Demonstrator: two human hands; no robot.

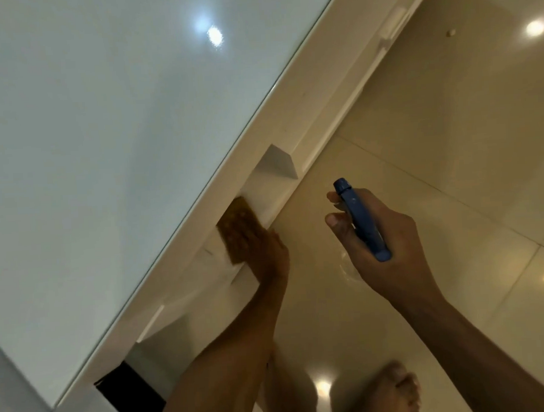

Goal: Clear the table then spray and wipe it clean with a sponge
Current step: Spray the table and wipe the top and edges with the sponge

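The brown sponge [238,228], blurred and porous, is lying against the white side panel below the glossy tabletop [102,120], the left hand [263,253] gripping it. The right hand [379,241] is curling its fingers [336,219] around a blue spray bottle [361,218], hiding its body.

Indoor light, warm and fairly dim. Glossy white table [109,126] shows a bright round glare spot w/ bluish halo toward its far edge. Tiled floor [436,172] mirrors more ceiling lamps: one at top right, one near the bare foot [396,385], a fainter smear at right. Left hand [260,250] and sponge [239,229] motion-blurred; right hand [376,232] sharper. Overall soft, compressed; straight table edges bow from wide-angle lens.
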